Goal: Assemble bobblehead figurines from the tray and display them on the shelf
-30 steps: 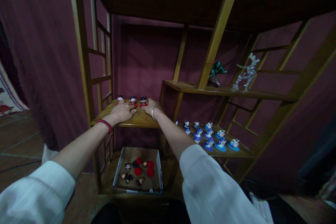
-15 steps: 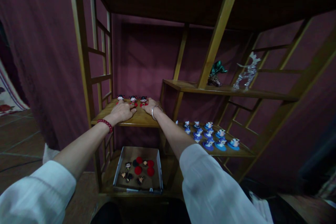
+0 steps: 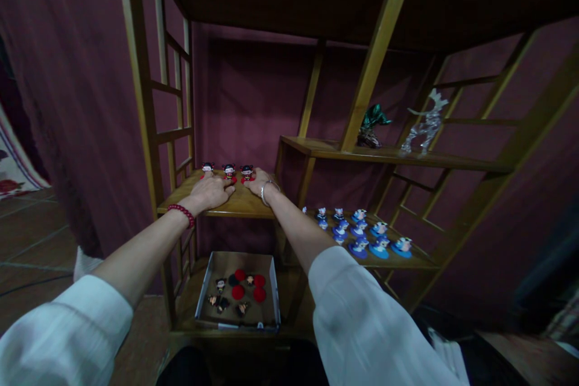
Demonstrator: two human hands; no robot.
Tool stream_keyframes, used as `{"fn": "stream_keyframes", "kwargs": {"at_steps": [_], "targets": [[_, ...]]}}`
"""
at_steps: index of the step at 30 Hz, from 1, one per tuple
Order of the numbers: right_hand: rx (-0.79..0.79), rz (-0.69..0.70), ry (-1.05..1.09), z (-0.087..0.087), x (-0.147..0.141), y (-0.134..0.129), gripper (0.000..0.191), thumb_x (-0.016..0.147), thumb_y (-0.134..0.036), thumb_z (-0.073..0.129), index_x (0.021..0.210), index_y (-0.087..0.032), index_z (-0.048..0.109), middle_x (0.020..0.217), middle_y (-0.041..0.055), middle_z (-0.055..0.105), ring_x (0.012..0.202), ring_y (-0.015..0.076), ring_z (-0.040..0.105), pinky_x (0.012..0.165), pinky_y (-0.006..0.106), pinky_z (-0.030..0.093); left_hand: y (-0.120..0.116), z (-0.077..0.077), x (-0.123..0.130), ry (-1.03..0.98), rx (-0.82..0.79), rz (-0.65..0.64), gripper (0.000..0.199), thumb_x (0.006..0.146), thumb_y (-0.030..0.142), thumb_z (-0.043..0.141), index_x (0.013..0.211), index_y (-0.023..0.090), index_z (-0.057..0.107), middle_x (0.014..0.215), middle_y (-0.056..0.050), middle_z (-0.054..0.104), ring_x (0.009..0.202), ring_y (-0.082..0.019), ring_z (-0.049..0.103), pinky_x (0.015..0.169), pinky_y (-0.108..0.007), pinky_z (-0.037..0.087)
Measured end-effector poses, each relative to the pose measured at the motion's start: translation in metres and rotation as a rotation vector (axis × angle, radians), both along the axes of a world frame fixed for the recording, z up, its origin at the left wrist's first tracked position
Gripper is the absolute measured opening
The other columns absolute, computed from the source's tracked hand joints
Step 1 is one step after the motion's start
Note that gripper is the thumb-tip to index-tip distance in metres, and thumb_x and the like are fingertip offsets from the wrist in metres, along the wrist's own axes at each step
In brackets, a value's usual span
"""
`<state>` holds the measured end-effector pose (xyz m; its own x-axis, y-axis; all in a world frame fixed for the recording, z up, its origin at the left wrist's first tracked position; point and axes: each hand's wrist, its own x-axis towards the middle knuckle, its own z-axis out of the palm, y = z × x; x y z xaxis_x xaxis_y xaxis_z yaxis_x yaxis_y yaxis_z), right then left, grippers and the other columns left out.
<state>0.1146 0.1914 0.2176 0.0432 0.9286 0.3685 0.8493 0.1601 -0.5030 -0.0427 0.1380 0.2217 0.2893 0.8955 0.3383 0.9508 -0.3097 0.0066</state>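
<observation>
**Red and black figurines [image 3: 229, 172] in a row on the wooden shelf [image 3: 246, 206]**

From my end of the feed, I have three of them upright near the back of the upper-left shelf, side by side with small gaps between. My left hand [image 3: 209, 193] lies palm down and loosely spread in front of the left and middle ones, one finger reaching the middle one's red base; I see nothing gripped in it. My right hand [image 3: 257, 183] is part open at the right-hand one, thumb in front and fingers along its side — whether it pinches the base, I cannot tell.

Below, an open cardboard box [image 3: 246, 260] holds red discs [image 3: 237, 292], a dark disc [image 3: 233, 281] and several small figures [image 3: 220, 284]. Off to my right, blue and purple figurines [image 3: 359, 246] stand in rows on another shelf, some hidden by my right arm. Above those, a green ornament [image 3: 374, 117] stands left of a clear deer-like figure [image 3: 426, 129].
</observation>
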Motion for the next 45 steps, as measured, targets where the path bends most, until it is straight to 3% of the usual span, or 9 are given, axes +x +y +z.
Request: {"fn": "stream_keyframes", "kwargs": {"at_steps": [22,32,36,41,45], "targets": [[0.016,0.024,0.018,-0.004,0.0,0.006,0.039,0.061,-0.026,0.067,0.097,-0.022,0.056,0.092,0.0008,0.064,0.082,0.0147,0.059,0.068,0.022,0.044,-0.003,0.0,0.001,0.028,0.032,-0.002,0.047,0.083,0.046,0.025,0.118,0.03,0.052,0.112,-0.001,0.061,0.106,-0.026,0.045,0.087,-0.035,0.036],[0.008,0.027,0.087,-0.005,0.001,0.008,0.039,0.061,-0.027,0.066,0.099,-0.023,0.057,0.091,0.0007,0.065,0.081,0.0154,0.06,0.068,0.023,0.045,-0.033,0.0,0.001,-0.037,0.173,0.077,0.04,0.085,0.041,0.027,0.104,0.026,0.059,0.097,-0.005,0.065,0.087,-0.022,0.059,0.071,-0.031,0.043],[0.016,0.015,0.091,-0.004,0.0,0.007,0.041,0.062,-0.029,0.066,0.101,-0.022,0.056,0.093,0.0025,0.065,0.083,0.0164,0.06,0.069,0.024,0.044,-0.053,-0.012,-0.001,-0.11,0.334,-0.006,0.041,0.088,0.038,0.023,0.094,0.021,0.06,0.093,-0.006,0.065,0.087,-0.021,0.057,0.073,-0.031,0.042],[-0.023,-0.004,0.042,0.0,0.002,0.004,0.05,0.061,-0.031,0.066,0.107,-0.02,0.053,0.1,0.0044,0.064,0.092,0.0181,0.059,0.074,0.024,0.043,-0.066,-0.033,-0.004,-0.168,0.477,-0.212,0.036,0.089,0.033,0.027,0.094,0.019,0.059,0.092,-0.006,0.065,0.088,-0.018,0.055,0.079,-0.032,0.039],[-0.02,0.01,0.016,-0.001,0.002,0.003,0.051,0.061,-0.029,0.065,0.109,-0.019,0.053,0.101,0.0057,0.063,0.095,0.0185,0.058,0.075,0.023,0.043,-0.068,-0.04,-0.005,-0.192,0.518,-0.232,0.032,0.089,0.031,0.03,0.091,0.018,0.059,0.086,-0.006,0.065,0.085,-0.018,0.055,0.074,-0.033,0.038]]}}
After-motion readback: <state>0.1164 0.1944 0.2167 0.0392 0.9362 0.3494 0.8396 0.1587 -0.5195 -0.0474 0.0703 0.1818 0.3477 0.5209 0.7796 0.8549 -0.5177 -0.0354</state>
